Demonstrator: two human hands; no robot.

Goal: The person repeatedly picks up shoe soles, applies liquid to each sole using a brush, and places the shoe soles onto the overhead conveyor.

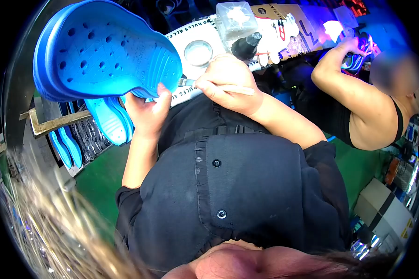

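A large blue foam shoe sole (107, 56) with a raised rim, holes at the front and ridges at the heel fills the upper left of the head view. My left hand (146, 109) grips its heel rim, thumb on top and the other fingers partly hidden below. Between the fingers of my right hand (228, 83) is a small brush (239, 89) with a pale handle. Its metal end points left, at the heel edge; whether the bristles touch there, I cannot tell. A round clear dish (198, 53) sits just beyond my right hand.
Beside the dish are a translucent box (236, 19), a black bottle (246, 46) and white gloves (275, 39) on the white printed bench (181, 32). More blue soles (109, 118) lie at left by a metal frame (60, 122). A co-worker (354, 93) works at right.
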